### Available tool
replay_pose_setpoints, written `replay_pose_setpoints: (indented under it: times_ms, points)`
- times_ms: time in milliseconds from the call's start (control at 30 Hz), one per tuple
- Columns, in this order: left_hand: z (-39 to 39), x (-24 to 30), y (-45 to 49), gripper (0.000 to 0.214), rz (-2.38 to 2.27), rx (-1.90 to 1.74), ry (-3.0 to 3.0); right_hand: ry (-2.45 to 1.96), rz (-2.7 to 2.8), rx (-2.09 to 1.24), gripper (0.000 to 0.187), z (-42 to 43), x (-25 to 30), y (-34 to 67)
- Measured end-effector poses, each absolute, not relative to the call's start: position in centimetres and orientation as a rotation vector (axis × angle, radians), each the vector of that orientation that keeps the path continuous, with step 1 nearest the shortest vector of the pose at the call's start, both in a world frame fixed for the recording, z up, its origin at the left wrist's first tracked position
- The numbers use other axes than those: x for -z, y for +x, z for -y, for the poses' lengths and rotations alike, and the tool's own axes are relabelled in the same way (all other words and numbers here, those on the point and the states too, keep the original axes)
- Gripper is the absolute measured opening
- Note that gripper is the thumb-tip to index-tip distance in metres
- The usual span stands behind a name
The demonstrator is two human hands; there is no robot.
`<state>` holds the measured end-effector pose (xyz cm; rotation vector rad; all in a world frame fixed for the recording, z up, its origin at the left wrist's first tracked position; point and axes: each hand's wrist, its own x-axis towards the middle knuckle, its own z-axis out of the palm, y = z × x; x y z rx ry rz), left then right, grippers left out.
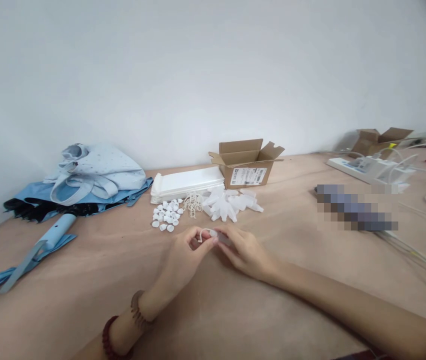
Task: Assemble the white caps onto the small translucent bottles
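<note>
My left hand point(188, 247) is closed in a pinch around a short white cord point(202, 233), which curls up above its fingertips. Meeting it, my right hand point(245, 250) grips a small translucent plastic tube point(225, 240) with its end toward the left fingers. Whether the cord enters the tube's end is too small to make out. Just beyond the hands lie a group of small white caps point(167, 215), a little heap of off-white cords point(193, 204) and a pile of similar translucent tubes point(228, 204).
Behind the piles are a stack of flat white packets point(186, 181) and an open cardboard box point(248, 167). At left, a light blue bag point(100, 170) rests on a blue umbrella point(53, 232). A blurred-out object point(355, 209), a power strip point(370, 170) and cables occupy the right.
</note>
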<state>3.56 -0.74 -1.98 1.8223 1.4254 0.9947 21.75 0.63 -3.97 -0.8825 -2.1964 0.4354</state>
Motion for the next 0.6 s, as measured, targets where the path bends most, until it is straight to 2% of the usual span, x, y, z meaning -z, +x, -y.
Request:
replay_pose_setpoints:
  times_ms: [233, 300, 467, 600]
  points:
    - [0.6, 2.4, 3.2, 0.010, -1.379, -1.137, 2.218, -0.874, 1.660, -1.381, 0.026, -1.1, 3.2, 20.9]
    - [0.6, 2.4, 3.2, 0.015, -1.339, -1.185, 2.375, -0.828, 1.513, -1.565, 0.028, -1.4, 3.3, 20.9]
    - [0.5, 2.5, 3.3, 0.042, -1.210, -1.162, 2.620, -0.713, 1.290, -1.822, 0.029, -1.7, 3.6, 21.0]
    - [0.6, 2.6, 3.5, 0.048, -1.162, -1.071, 2.662, -0.691, 1.253, -1.883, 0.031, -1.5, 3.5, 21.0]
